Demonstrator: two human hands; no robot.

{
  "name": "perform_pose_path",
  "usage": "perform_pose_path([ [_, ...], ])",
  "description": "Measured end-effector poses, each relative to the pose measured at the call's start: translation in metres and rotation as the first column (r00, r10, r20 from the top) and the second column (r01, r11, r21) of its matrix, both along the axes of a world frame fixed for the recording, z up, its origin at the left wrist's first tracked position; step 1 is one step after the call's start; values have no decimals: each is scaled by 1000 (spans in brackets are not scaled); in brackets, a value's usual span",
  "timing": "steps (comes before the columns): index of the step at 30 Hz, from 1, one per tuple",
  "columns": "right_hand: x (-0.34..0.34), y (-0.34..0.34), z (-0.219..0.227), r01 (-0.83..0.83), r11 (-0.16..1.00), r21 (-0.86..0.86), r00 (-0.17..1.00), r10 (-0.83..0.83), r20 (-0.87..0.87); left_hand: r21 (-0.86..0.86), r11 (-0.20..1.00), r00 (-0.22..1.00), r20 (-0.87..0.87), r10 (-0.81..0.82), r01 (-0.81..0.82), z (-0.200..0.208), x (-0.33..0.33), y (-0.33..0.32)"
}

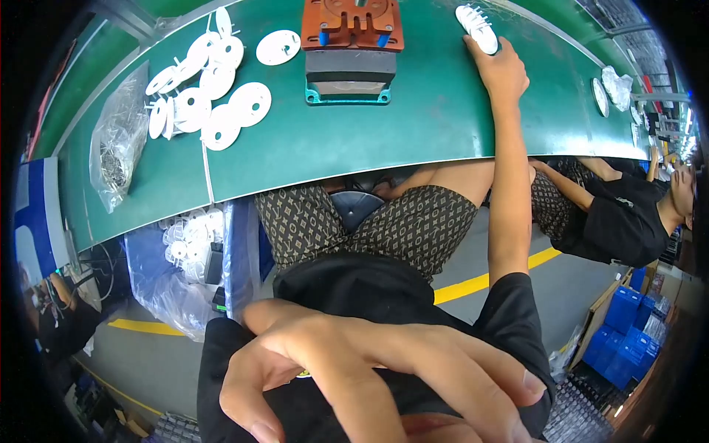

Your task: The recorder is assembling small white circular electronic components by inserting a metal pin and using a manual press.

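Note:
My right hand [502, 74] reaches far out over the green table and pinches a white plastic disc [484, 38] between thumb and fingers. White discs with small pegs [468, 15] lie against it on the far side. Close to the camera, my left hand [384, 362] is raised with its fingers spread and nothing visible in them. An orange-topped fixture with a black block and teal base [351, 55] stands at the middle of the table. Left of it lie several round white discs [251, 103], some overlapping and tilted, some with thin pins.
A clear bag of thin metal pieces [118, 148] lies on the table's left. Below the edge, a blue-lined bin [240, 251] holds white parts. Another person [620, 214] sits to my right, near more white discs [600, 97]. Blue boxes [624, 325] are stacked at lower right.

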State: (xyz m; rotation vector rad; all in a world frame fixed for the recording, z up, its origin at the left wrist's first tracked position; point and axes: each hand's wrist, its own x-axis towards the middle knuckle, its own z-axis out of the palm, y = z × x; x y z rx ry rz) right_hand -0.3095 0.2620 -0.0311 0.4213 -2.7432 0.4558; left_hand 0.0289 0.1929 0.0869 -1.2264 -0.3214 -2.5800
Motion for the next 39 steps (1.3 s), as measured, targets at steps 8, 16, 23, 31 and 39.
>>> perform_pose_path([
  [8, -14, 6, -8, -62, 994, -86, 998, 61, -22, -115, 992, 997, 37, 61, -56, -3, -5, -4],
  [16, -13, 5, -7, -13, 986, -168, 1000, 14, 3, -49, 999, 931, 365, 0, 19, -30, -1, -3],
  [23, 4, 8, 0, -52, 960, -274, 998, 56, 6, -242, 970, 568, 798, 202, -5, -50, 14, -14],
  [31, 7, 14, 2, -7, 815, -579, 995, 64, 78, -858, 388, 190, 465, 865, 337, -101, 36, -32],
  [39, 2, 15, -3, -80, 795, -601, 996, 92, -11, -967, -254, 6, -254, 967, -22, -201, 16, 1],
])
